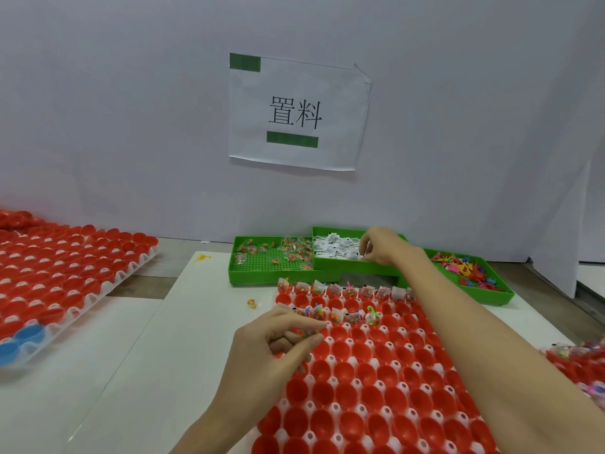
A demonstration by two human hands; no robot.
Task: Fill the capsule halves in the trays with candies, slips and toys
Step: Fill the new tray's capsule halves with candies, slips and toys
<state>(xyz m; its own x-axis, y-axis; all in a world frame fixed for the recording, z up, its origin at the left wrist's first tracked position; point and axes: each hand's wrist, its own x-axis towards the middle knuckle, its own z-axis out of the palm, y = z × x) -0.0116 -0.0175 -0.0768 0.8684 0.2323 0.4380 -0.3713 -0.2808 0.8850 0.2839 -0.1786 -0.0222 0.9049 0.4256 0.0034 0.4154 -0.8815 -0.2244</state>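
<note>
A white tray [330, 408] of red capsule halves [376, 368] lies in front of me; its two far rows hold candy packets, slips and small toys. My left hand [278, 342] hovers over the tray's left side and pinches small candy packets [306, 332] between its fingers. My right hand [379, 247] reaches into the middle green bin [340, 265] and pinches white paper slips [334, 247]. A green bin on the left [255, 270] holds candy packets [294, 249]. The right green bin [491, 294] holds coloured plastic toys [465, 268].
A second tray of red halves [59, 273] with two blue ones [19, 342] lies at the left. Another filled tray [579, 358] shows at the right edge. One loose candy packet [252, 303] lies on the white table. A paper sign [294, 113] hangs on the wall behind.
</note>
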